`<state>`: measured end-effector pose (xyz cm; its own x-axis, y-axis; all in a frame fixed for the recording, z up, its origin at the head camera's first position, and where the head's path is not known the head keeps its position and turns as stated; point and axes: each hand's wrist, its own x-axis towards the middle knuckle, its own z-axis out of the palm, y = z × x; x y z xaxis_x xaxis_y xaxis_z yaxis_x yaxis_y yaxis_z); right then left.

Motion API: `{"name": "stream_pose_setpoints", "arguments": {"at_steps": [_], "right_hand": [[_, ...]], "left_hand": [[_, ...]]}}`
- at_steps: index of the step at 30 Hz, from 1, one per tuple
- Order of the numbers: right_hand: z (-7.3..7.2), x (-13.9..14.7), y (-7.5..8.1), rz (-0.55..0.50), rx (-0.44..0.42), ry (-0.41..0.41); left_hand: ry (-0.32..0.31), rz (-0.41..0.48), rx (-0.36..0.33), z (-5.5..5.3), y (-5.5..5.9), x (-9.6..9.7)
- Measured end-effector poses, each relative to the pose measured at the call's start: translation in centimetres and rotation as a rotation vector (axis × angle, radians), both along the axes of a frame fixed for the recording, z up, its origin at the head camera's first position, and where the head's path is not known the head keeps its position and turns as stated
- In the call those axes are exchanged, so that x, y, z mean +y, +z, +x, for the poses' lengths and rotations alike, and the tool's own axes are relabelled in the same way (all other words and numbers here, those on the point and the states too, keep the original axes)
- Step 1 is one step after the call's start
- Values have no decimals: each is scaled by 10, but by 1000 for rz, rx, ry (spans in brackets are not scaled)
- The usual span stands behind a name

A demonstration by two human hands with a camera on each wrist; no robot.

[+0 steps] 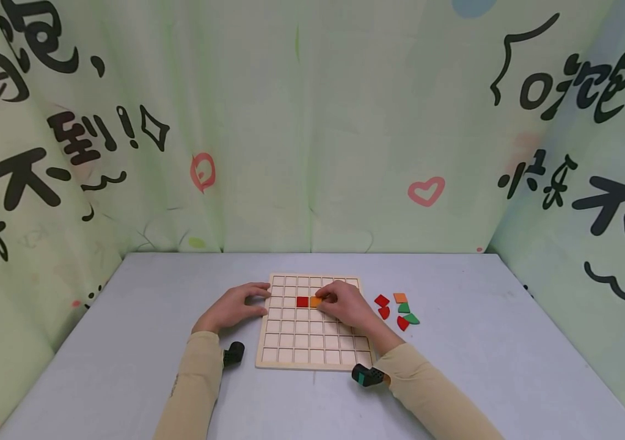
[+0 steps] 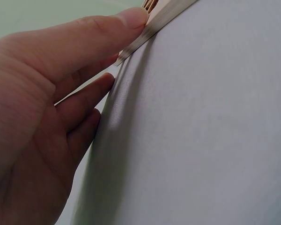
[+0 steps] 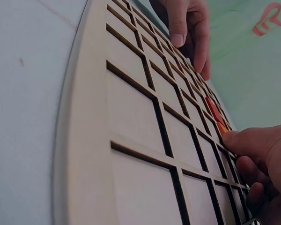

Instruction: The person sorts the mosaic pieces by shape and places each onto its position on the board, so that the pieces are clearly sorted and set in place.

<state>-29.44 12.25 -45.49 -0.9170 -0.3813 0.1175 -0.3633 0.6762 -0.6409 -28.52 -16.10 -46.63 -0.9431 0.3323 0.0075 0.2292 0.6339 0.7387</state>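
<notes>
A wooden grid board [image 1: 285, 342] lies flat on the table, its squares framed by raised strips. In its upper middle sits a red square tile [image 1: 302, 302], one cell left of an orange square tile [image 1: 314, 302]. My right hand [image 1: 347, 304] pinches the orange tile at its cell, the thumb pressed to its edge in the right wrist view, where the other fingers curl underneath. At the board's left edge rests my left hand [image 1: 237, 305], its thumb [image 2: 131, 18] against the wooden rim and the fingers loosely extended.
Right of the board lie several loose pieces: an orange square [image 1: 400, 297], red pieces [image 1: 382, 300] and green pieces [image 1: 404, 308]. The white table [image 1: 482, 366] reaches back to a printed curtain [image 1: 312, 153] that also hangs along both sides.
</notes>
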Motion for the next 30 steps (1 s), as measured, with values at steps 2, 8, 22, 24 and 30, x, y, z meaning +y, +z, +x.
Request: {"name": "stream_pose_setpoints", "arguments": {"at_steps": [2,8,22,24,30], "right_hand": [[0,0,0,5,-1,-1],[1,-1,1,6,3,-10],[0,-1,-2,4,6,-14],[1,-1,-2,10,0,-21],[1,-1,-1,3,-3,-29]], "left_hand": [[5,2,-5,0,0,0],[10,-2,-15,1,-1,1],[0,2,-2,2,1,0],[-4,0,5,2,0,0],[-8,12,0,2,1,0]]}}
